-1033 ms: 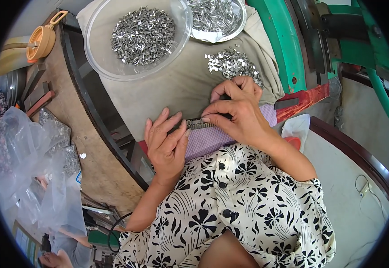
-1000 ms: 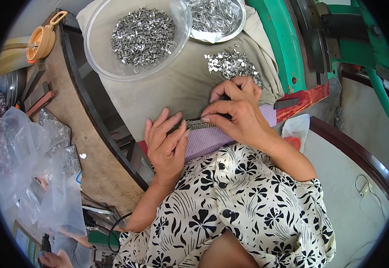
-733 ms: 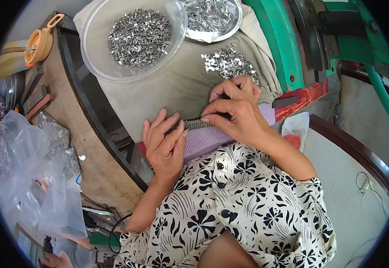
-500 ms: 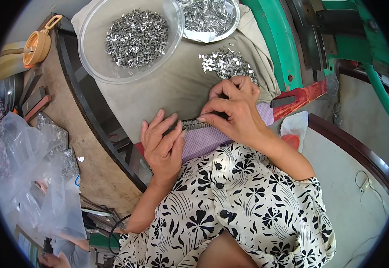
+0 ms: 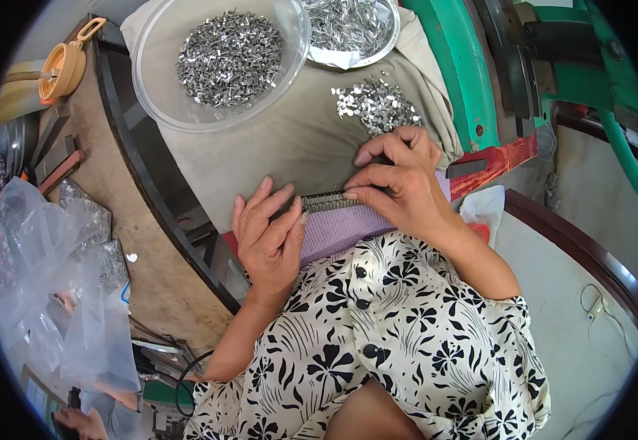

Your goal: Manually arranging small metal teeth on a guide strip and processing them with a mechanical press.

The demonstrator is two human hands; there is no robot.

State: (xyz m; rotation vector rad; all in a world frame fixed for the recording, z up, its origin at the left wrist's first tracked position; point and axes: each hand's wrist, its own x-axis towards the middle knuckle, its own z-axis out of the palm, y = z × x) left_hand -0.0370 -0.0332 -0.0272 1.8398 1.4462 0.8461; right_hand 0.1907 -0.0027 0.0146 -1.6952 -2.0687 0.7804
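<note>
A narrow dark strip (image 5: pixel 325 202) with a row of small upright metal parts lies along the far edge of a purple checked cloth (image 5: pixel 337 231) before me. My left hand (image 5: pixel 266 238) is at its left end, thumb and forefinger closed on it, other fingers stretched away. Over the strip's right part is my right hand (image 5: pixel 405 180), thumb and forefinger pinched together at the row. Whatever sits between those fingertips is too small to make out. Just beyond my right hand, small shiny metal pieces (image 5: pixel 376 104) are heaped on a grey-green cloth (image 5: pixel 260 158).
A clear plastic bowl (image 5: pixel 159 70) of small metal pieces stands at the far left of the cloth. Beside it is a white-rimmed dish (image 5: pixel 396 33) of thin silvery strips. Green machinery (image 5: pixel 454 70) rises on the right. Clear plastic bags (image 5: pixel 33 257) and another person (image 5: pixel 106 411) are at left.
My right hand has shifted slightly right along the strip, uncovering more of the row. My left hand stays at the left end. The whole view has moved a little.
</note>
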